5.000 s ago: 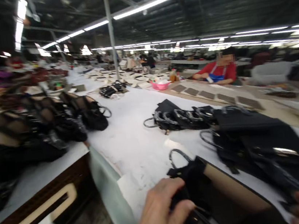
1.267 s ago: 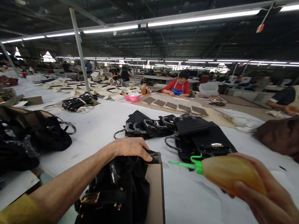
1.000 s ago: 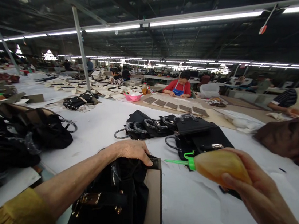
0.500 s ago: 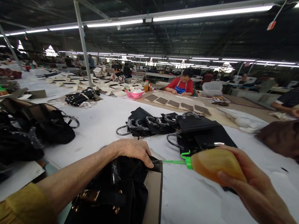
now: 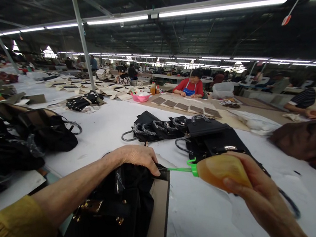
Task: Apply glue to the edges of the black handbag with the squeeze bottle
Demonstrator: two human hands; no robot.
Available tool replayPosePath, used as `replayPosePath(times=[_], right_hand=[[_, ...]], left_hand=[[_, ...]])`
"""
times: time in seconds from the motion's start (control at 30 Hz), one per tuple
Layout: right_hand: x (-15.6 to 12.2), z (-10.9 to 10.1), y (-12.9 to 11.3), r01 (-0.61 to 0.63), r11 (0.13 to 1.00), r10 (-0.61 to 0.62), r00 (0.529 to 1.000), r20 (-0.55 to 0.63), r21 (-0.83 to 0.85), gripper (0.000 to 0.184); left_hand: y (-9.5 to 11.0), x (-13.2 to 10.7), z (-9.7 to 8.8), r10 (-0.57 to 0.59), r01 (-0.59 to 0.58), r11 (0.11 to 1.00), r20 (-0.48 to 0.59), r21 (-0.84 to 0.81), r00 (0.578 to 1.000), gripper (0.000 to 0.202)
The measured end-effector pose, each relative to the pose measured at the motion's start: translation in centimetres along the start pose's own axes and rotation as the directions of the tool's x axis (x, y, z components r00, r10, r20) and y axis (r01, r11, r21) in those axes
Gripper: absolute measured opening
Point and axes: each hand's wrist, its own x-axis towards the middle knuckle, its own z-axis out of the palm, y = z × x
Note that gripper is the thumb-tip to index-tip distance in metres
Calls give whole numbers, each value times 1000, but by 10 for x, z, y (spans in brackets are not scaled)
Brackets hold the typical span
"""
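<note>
My right hand is closed around a squeeze bottle of amber liquid, probably glue, tilted on its side. Its thin green nozzle points left, and the tip meets the dark edge of a black handbag close to my left fingertips. My left hand pinches that upper edge between thumb and fingers. Gold metal fittings show on the bag's front, and a flat brown panel runs along its right side. The bag's far underside is hidden.
More black handbags with wrapped handles lie ahead on the white table; others are heaped left. Brown material sits at right. A co-worker in red sits beyond a pink basket; another person is at right.
The bottle in my right hand has shifted slightly left, its nozzle tip now at the bag's edge by my left fingers. My left hand keeps its pinch. The whole view has shifted a little.
</note>
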Motion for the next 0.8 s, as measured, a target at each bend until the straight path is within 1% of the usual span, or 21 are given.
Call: replayPosePath(times=[0.23,0.43,0.67,0.73,0.8], right_hand=[[-5,-1,8,54,998,-54,999,7,-32,40],[-15,4,12,-20,1000,20,1000,-17,-15,47],[-8,1,21,61,998,-62,998,-29,-34,43],[-7,1,24,71,997,-71,997,-18,-17,43],[-9,0,26,55,998,-55,998,-11,-9,44]], left_hand=[[-5,7,0,-22,22,1000,18,-4,1000,28],[-12,13,0,-30,31,999,40,-26,999,28],[-11,15,0,-18,18,1000,33,-19,999,28],[-13,16,0,-16,16,1000,31,-14,999,29],[-15,18,0,-17,18,1000,31,-11,999,30]])
